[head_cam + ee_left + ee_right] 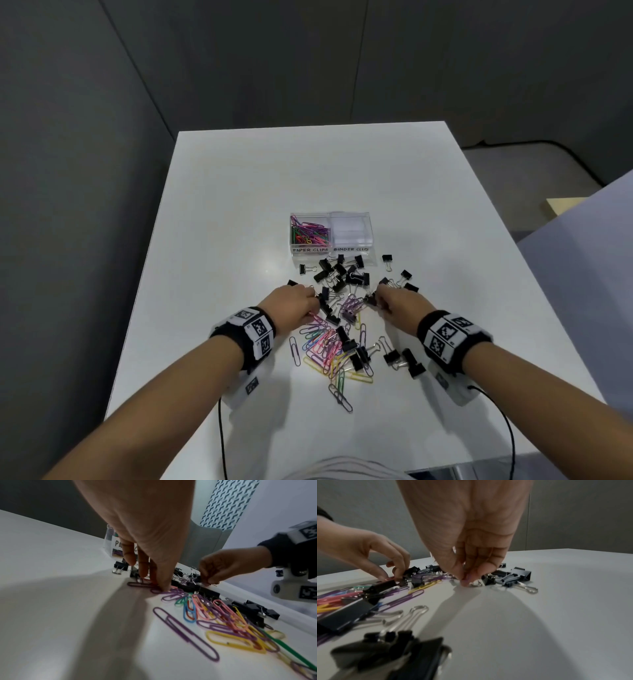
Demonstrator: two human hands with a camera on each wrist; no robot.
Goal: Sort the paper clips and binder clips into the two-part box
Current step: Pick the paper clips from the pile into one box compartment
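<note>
1. My left hand (295, 305) is down in the pile, fingertips pressed onto a purple paper clip (142, 585) flat on the table (239, 205). It's pinned rather than lifted, and I can't tell if I've pinched it.
2. My right hand (394, 305) has its fingers bunched at a binder clip's wire handle (475, 584). Whether I've really got hold of it, I can't tell.
3. Risk on the left: the paper clips (325, 346) overlap, so one may drag neighbours along.
4. Risk on the right: a grip on the wire loop alone could let the clip swing and drop among the binder clips (342, 274).
5. The head view shows the box (331, 236) just beyond the pile, with its paper-clip half stocked and its binder half looking empty.
6. Only the wrist views show my fingertips touching the table.
</note>
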